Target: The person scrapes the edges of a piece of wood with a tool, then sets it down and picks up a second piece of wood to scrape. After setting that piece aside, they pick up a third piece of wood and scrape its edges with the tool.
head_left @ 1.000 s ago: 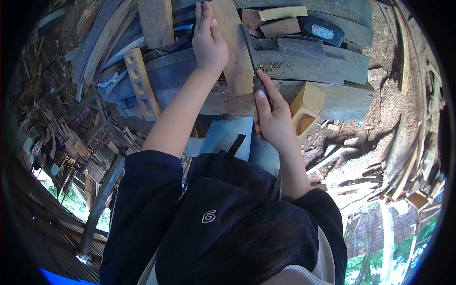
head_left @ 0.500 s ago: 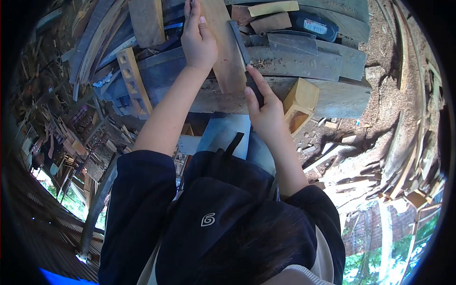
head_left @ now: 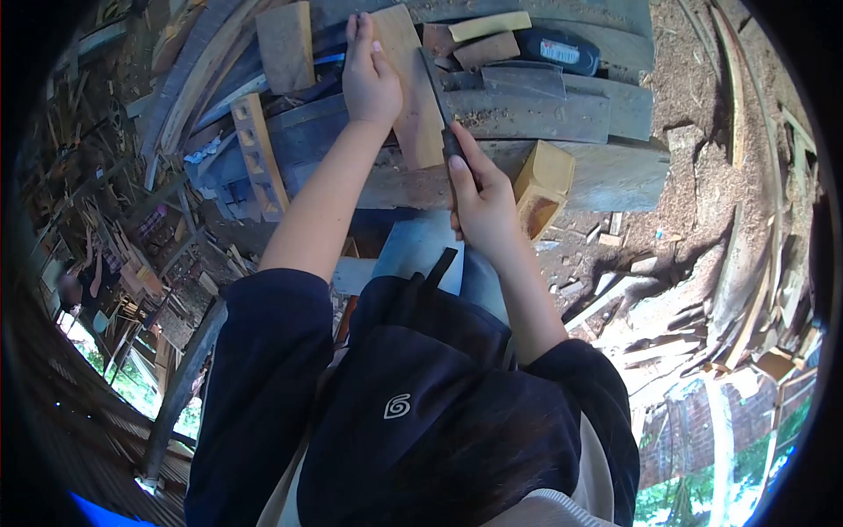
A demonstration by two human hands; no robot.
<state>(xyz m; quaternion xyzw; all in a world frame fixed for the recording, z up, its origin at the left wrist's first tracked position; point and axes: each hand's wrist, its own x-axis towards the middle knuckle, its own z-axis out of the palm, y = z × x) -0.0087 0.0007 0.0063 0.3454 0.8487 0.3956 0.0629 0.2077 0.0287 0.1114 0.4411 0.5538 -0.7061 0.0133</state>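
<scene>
My left hand point(head_left: 372, 86) is closed around the left edge of a pale wooden board point(head_left: 409, 44), fingers pointing toward its far end. The board lies tilted lengthwise on the timber bench. In my right hand point(head_left: 485, 200) is a long dark flat file point(head_left: 436, 83), gripped near its lower end with the index finger laid along it. The file runs along the board's right edge, where a small step shows near the board's close end. My right palm hides part of the file's handle.
The bench point(head_left: 544, 114) is made of weathered planks. On it are a wood block point(head_left: 285, 48), a slotted wood piece point(head_left: 259, 154), a dark bottle-like object point(head_left: 558, 53) and wood offcuts point(head_left: 487, 51). A hollow yellowish block point(head_left: 544, 180) sits by my right hand. Scrap wood litters the ground.
My right hand has drawn the file slightly down toward me along the board's edge, and its angle has shifted. My left hand keeps its hold on the board. The whole view has moved slightly.
</scene>
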